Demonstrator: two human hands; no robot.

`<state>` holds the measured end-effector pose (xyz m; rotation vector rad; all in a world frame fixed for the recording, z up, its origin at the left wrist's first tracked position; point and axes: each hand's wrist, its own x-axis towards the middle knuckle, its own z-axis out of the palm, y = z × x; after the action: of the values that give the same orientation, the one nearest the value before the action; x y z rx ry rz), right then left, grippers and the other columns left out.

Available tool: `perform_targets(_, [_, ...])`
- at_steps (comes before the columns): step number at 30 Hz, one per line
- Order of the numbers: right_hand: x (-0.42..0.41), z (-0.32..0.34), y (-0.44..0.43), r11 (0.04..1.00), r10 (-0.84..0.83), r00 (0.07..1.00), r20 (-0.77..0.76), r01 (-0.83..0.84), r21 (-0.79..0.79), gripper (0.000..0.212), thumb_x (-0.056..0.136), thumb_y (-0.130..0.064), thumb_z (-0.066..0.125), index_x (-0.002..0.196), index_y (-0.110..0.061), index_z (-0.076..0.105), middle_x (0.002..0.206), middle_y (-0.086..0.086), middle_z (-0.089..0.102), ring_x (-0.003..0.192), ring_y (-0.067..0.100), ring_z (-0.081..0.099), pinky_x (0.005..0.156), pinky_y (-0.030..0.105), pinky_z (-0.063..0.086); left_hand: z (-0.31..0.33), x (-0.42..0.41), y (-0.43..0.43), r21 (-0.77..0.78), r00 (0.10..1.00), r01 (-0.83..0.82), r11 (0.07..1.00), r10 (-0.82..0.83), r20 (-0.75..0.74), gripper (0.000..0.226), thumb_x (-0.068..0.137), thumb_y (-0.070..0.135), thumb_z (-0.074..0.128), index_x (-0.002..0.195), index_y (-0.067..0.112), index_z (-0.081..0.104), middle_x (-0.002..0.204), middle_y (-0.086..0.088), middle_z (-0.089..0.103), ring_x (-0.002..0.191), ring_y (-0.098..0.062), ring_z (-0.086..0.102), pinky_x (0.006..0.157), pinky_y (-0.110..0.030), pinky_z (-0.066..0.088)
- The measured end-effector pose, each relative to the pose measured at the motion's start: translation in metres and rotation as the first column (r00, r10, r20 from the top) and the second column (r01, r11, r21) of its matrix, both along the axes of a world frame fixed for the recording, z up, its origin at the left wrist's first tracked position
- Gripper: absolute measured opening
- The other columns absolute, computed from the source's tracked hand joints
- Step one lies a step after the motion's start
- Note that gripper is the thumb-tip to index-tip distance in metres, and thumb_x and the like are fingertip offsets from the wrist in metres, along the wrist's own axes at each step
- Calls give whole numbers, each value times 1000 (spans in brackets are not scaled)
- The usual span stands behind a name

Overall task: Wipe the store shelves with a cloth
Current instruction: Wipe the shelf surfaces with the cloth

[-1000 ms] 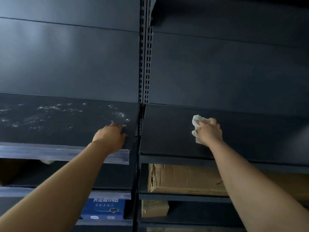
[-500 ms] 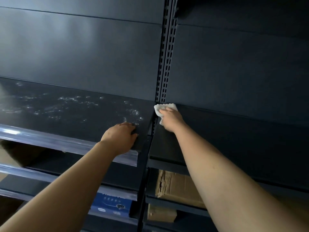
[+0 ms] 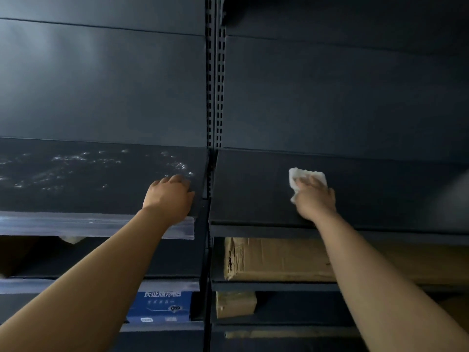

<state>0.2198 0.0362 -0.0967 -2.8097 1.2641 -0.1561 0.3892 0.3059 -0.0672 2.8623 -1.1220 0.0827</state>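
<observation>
Two dark metal shelves meet at a slotted upright post. My right hand (image 3: 314, 199) presses a white cloth (image 3: 302, 175) flat onto the right shelf (image 3: 253, 194), with the fingers spread over it. The cloth shows beyond and to the left of the fingers. My left hand (image 3: 168, 198) rests on the right front corner of the left shelf (image 3: 88, 189), fingers bent over its surface and holding nothing. Wet or dusty specks glint across the left shelf.
The slotted upright post (image 3: 214, 85) runs up between the bays. Cardboard boxes (image 3: 276, 259) lie on the lower right shelves. A blue box (image 3: 160, 307) stands on a lower left shelf. A clear price strip (image 3: 76, 224) edges the left shelf.
My right hand has slid the cloth from the shelf's back left corner, by the post, to the right and toward the front. The left hand has stayed on its corner.
</observation>
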Motion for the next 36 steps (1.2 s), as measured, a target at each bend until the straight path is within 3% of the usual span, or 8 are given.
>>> perform_targets(4, [14, -3, 94, 967, 228, 970, 86, -236, 94, 61, 92, -22, 43, 142, -49, 21, 161, -1, 2, 144, 32, 7, 116, 50, 14, 1, -22, -16, -12, 994, 110, 994, -110, 11, 43, 98, 37, 27, 133, 21, 48, 147, 2, 41, 135, -22, 36, 114, -41, 24])
perform_targets(8, [-28, -7, 101, 950, 312, 928, 205, -299, -93, 52, 94, -19, 43, 142, -38, 35, 156, -4, 24, 143, 22, 19, 114, 48, 19, -6, -44, -26, 23, 981, 192, 981, -192, 3, 47, 99, 39, 24, 140, 23, 40, 149, 4, 39, 140, -20, 28, 117, -43, 17])
perform_targets(12, [-107, -20, 28, 989, 61, 958, 281, -20, -148, 47, 88, -13, 50, 133, -27, 47, 145, 4, 41, 135, 31, 35, 104, 47, 34, -13, -56, -21, 101, 981, 195, 976, -195, -13, 47, 99, 39, 23, 140, 22, 39, 150, 4, 36, 142, -21, 24, 117, -47, 14])
perform_targets(16, [-116, -17, 26, 987, -148, 956, 252, 158, -19, 55, 87, -17, 49, 137, -33, 32, 150, 4, 23, 140, 32, 17, 114, 50, 19, -11, -66, -22, 129, 983, 181, 975, -185, 19, 48, 99, 40, 22, 140, 21, 38, 148, 2, 37, 140, -22, 26, 116, -48, 14])
perform_targets(20, [-77, -23, 93, 996, 63, 957, 282, -45, -70, 62, 84, -19, 49, 138, -35, 21, 149, -1, 11, 141, 31, 2, 117, 53, 0, -10, -86, -33, 139, 978, 203, 969, -207, 18, 52, 98, 46, 24, 142, 21, 35, 149, 2, 36, 140, -21, 25, 116, -47, 13])
perform_targets(25, [-103, -31, 65, 965, 228, 940, 254, -184, -186, 65, 86, -13, 49, 141, -36, 21, 150, 0, 17, 141, 24, 10, 119, 47, -2, -7, -115, -57, 157, 978, 194, 968, -203, 40, 58, 97, 51, 24, 146, 21, 29, 153, 2, 30, 143, -20, 21, 118, -47, 11])
perform_targets(32, [-211, -19, -70, 993, 47, 963, 264, -17, -115, 73, 83, 0, 51, 143, -35, 26, 151, -2, 22, 140, 22, 18, 118, 40, 13, -10, -164, -111, 121, 990, 133, 984, -137, 25, 58, 96, 51, 24, 144, 20, 33, 151, 2, 34, 142, -20, 23, 118, -46, 11])
perform_targets(36, [-268, -4, -184, 999, -25, 981, 194, 19, 29, 69, 85, 2, 43, 135, -47, 41, 147, 2, 37, 127, 28, 43, 106, 40, 40, -11, -191, -145, 104, 997, 81, 991, -82, 5, 57, 96, 52, 23, 144, 21, 34, 150, 2, 35, 142, -21, 24, 118, -46, 12])
